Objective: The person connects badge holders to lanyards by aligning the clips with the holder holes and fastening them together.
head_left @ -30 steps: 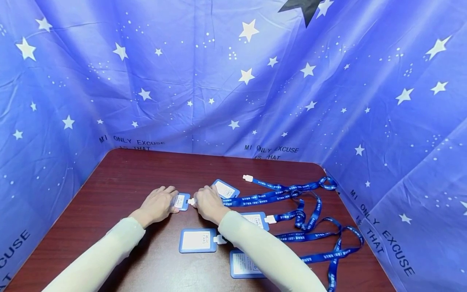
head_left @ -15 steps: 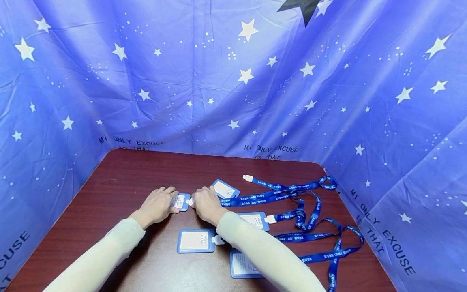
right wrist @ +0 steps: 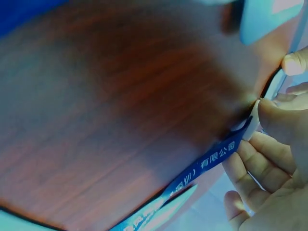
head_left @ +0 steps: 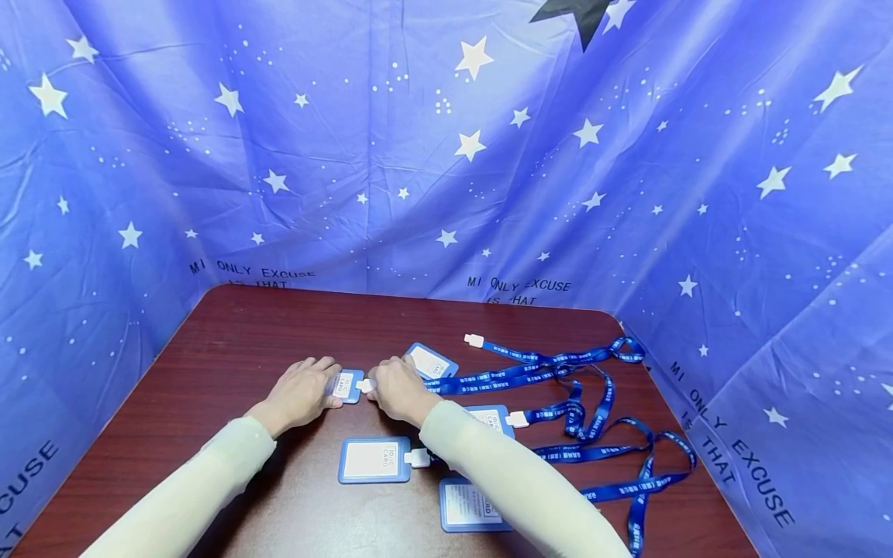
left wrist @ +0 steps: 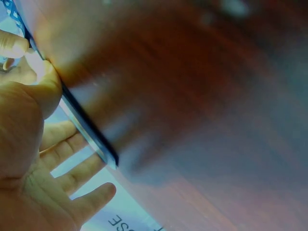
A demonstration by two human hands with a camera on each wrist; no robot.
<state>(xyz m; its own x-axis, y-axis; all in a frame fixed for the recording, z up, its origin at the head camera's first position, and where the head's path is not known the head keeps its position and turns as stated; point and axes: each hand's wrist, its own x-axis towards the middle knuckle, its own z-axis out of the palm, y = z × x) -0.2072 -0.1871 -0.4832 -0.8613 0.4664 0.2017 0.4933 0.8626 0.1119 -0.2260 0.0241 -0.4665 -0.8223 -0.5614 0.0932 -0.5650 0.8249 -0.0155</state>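
A small blue-framed badge holder (head_left: 346,386) with a white card face is pinched between the thumb and fingers of my left hand (head_left: 301,391). The left wrist view has this badge holder (left wrist: 89,127) nearly edge-on, its long side across the fingers. To its right, my right hand (head_left: 399,390) pinches the white plastic clip (right wrist: 252,122) at the end of a blue printed lanyard (right wrist: 207,161). In the head view that clip (head_left: 366,385) meets the slotted end of the badge holder, and the right fingers cover part of it. The lanyard runs rightward over the table.
Another badge holder (head_left: 431,361) lies behind my right hand. A loose clip (head_left: 474,340) ends a lanyard farther back. In front are badge holders with clips: one at the middle (head_left: 374,459), one partly under my right sleeve (head_left: 474,505). Tangled lanyards (head_left: 652,465) cover the table's right side.
Both hands stay in nearly the same place on the badge holder and clip. The right forearm has shifted slightly right, showing more of the clip on the middle front badge holder, which slid slightly left earlier.
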